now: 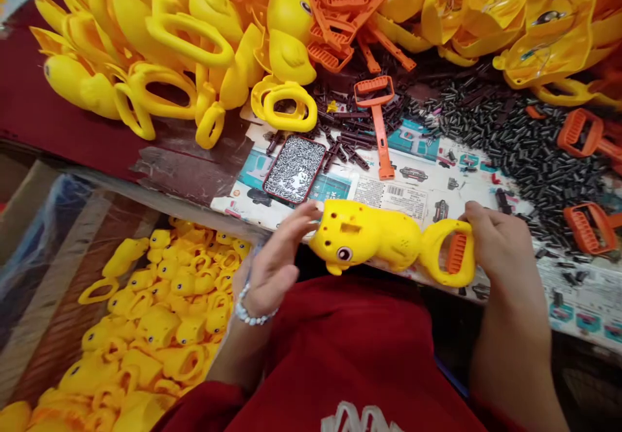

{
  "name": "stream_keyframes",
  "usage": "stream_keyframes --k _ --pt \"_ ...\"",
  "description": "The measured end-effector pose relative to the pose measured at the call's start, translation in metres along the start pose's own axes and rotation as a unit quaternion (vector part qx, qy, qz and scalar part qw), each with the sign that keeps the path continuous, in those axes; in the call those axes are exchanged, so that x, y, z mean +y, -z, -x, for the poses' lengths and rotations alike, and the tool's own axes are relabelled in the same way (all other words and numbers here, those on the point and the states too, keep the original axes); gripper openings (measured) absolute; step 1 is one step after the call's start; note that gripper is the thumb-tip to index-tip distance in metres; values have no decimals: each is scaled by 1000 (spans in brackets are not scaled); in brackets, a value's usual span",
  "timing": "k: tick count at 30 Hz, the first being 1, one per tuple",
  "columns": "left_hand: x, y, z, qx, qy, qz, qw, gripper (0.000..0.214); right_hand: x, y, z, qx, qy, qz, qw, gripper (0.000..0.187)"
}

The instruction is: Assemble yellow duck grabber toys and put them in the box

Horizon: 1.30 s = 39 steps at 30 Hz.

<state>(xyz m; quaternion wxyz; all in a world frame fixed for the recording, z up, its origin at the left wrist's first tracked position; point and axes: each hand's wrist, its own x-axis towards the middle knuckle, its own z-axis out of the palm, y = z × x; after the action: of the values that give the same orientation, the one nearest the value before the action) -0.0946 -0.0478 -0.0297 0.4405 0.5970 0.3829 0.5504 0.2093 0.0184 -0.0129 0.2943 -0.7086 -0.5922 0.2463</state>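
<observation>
A yellow duck-shaped toy with a ring handle lies sideways in front of me, over the table's near edge. Its head, with a printed eye, several small holes and a slot, points left. An orange ribbed grip shows inside the handle. My right hand is closed on the end of that handle. By the head is my left hand, its fingers stretched out and thumb apart. Its fingertips are at the head's edge; whether they touch it I cannot tell. A beaded bracelet circles the left wrist.
Beyond the toy, a tray of small silver screws and an orange handle part lie on printed cardboard. Dark small parts spread rightward. Yellow shells pile at the back. A bin of finished-looking yellow ducks stands lower left.
</observation>
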Motion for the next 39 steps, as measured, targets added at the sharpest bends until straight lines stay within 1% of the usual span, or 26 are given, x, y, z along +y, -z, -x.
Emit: stream_keyframes --k 1,2,3,4,5,6,7,8,9,11,14,15,17,19,22,26,29,33,39 --pt "0 -3 -1 -21 -10 -33 999 48 -3 1 2 20 7 48 999 49" --pt "0 -7 -3 -40 -19 -73 996 48 -11 -1 7 44 36 81 995 47" --pt "1 -11 -5 -48 -23 -111 992 49 -21 -6 13 60 88 98 989 46" --pt "2 -14 -6 -43 -22 -135 990 50 -34 -12 21 59 149 106 981 48" --pt "3 -17 -7 -34 -20 -139 990 50 -47 -20 29 34 248 100 963 54" --pt "4 -18 -8 -23 -17 -123 992 47 -59 -27 36 -10 322 106 941 60" --pt "4 -17 -8 -12 -13 -96 995 43 -70 -33 42 -45 368 129 920 64" --pt "4 -16 -9 -1 -4 -65 998 40 -78 -38 46 -69 395 149 904 66" --pt "3 -13 -9 4 5 -37 999 38 -82 -42 48 -82 402 164 897 67" --pt "-1 -7 -11 -12 20 -8 1000 39 -84 -44 49 -72 403 154 899 66" --pt "-7 -1 -15 -72 6 -29 997 52 -76 -42 46 -42 402 95 910 66" --pt "-9 -1 -17 -78 -8 -40 996 56 -74 -40 45 -36 400 83 912 66" --pt "-11 -3 -20 -68 -32 -52 996 59 -72 -38 44 -32 399 69 914 67" --pt "-13 -8 -22 -53 -44 -59 996 58 -72 -38 45 -34 402 66 913 67" --pt "-15 -14 -23 -39 -26 -63 997 57 -74 -39 47 -38 407 71 910 67" --pt "-17 -19 -22 -23 8 -38 999 60 -74 -42 50 -19 409 95 907 63" --pt "-18 -20 -19 -14 8 -43 999 61 -74 -44 53 -9 408 114 906 62" --pt "-20 -20 -15 -11 -3 -43 999 61 -75 -46 54 -15 408 132 903 59" --pt "-23 -22 -13 -9 16 -31 999 67 -76 -45 54 -22 418 130 899 57"
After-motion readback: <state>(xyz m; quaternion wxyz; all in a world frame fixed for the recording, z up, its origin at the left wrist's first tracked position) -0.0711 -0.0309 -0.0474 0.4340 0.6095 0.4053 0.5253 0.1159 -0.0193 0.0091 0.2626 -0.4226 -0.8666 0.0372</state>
